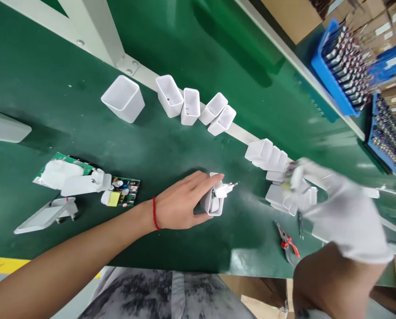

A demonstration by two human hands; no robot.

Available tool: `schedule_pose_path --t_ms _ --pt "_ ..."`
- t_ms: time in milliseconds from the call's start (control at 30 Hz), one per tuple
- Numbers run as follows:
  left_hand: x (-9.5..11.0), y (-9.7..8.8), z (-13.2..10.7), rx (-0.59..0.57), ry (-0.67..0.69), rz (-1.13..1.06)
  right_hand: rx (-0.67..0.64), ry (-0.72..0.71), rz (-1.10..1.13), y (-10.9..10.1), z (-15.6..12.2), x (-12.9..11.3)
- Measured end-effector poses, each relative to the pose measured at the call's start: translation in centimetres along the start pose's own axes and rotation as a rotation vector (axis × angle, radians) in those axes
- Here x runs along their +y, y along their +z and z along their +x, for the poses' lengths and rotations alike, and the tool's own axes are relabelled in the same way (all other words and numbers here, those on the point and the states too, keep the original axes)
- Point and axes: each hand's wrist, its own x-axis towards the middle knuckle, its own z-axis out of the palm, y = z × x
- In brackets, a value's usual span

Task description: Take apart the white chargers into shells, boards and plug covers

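Note:
My left hand (184, 200), with a red cord at the wrist, is closed around a white plastic adapter case (203, 204). Part of a green circuit board shows in the case's opening, and a white plug piece (222, 190) with two metal pins sticks out to the right. My right hand (317, 195) wears a white glove and is smeared by motion; a dark and yellowish blur shows at its fingertips. It hovers over stacked white cases (281, 199). Below it lie red-handled pliers (287, 243) and a thin dark tool (300, 226).
Several empty white cases (191, 106) line the metal bar (241, 133) across the green table. On the left are circuit boards (126, 190) and white plug covers (47, 217). Blue trays (334, 71) with many small parts stand at the far right. A metal bracket (98, 35) rises at upper left.

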Motion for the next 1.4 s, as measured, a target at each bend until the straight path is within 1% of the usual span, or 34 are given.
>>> schedule_pose_path --t_ms 33,100,167,200,267,300,333,367,433,467,567,600,633,833,900,1067,1133,1267,1333,1400 --pt "0.1 -0.2 0.0 -0.018 -0.014 0.005 -0.07 -0.065 -0.107 1.2 -1.5 -1.6" --pt "0.2 -0.5 -0.1 -0.053 -0.042 0.018 -0.068 -0.185 -0.309 4.2 -3.4 -3.6" --pt "0.3 -0.6 -0.1 -0.079 -0.069 0.032 -0.031 -0.253 -0.384 6.8 -4.2 -4.5" --pt "0.3 -0.6 -0.2 -0.081 -0.075 0.04 0.025 -0.264 -0.376 7.8 -4.6 -4.6" --pt "0.3 -0.3 -0.2 -0.056 -0.066 0.068 0.223 -0.258 -0.263 8.8 -5.7 -5.1" --pt "0.3 0.0 -0.3 -0.033 -0.052 0.089 0.318 -0.28 -0.162 9.0 -6.5 -5.5" --pt "0.3 0.4 -0.3 -0.008 -0.033 0.114 0.377 -0.321 -0.053 9.2 -7.4 -6.1" --pt "0.4 0.8 -0.4 0.019 -0.013 0.138 0.399 -0.38 0.05 9.5 -8.3 -6.7" --pt "0.4 1.5 -0.5 0.06 0.015 0.169 0.372 -0.466 0.166 10.3 -10.0 -8.1" --pt "0.4 1.7 -0.6 0.07 0.021 0.173 0.379 -0.455 0.195 10.8 -10.6 -8.6" --pt "0.5 2.0 -0.8 0.058 0.026 0.13 0.487 -0.3 0.27 12.3 -11.6 -9.1" --pt "0.5 1.9 -0.8 0.047 0.032 0.111 0.51 -0.266 0.289 12.5 -11.8 -9.0" --pt "0.5 1.9 -0.8 0.036 0.038 0.094 0.518 -0.26 0.298 12.7 -11.9 -8.9" --pt "0.4 1.5 -0.8 0.002 0.037 0.083 0.545 -0.427 0.297 13.0 -11.7 -8.5" --pt "0.4 1.7 -0.7 0.002 0.036 0.085 0.541 -0.458 0.289 13.3 -11.3 -8.7" --pt "0.3 2.2 -0.7 0.022 0.024 0.118 0.504 -0.456 0.206 14.2 -10.2 -9.4" --pt "0.3 2.1 -0.7 0.001 0.028 0.138 0.521 -0.462 0.189 14.6 -9.7 -9.5" --pt "0.1 1.3 -0.6 -0.071 0.034 0.131 0.57 -0.434 0.133 15.3 -8.9 -9.3" --pt "0.2 0.7 -0.5 -0.072 0.033 0.1 0.579 -0.425 0.147 15.4 -8.8 -9.0" --pt "0.4 -0.1 -0.4 -0.032 0.033 0.058 0.546 -0.411 0.181 15.3 -9.1 -8.7"
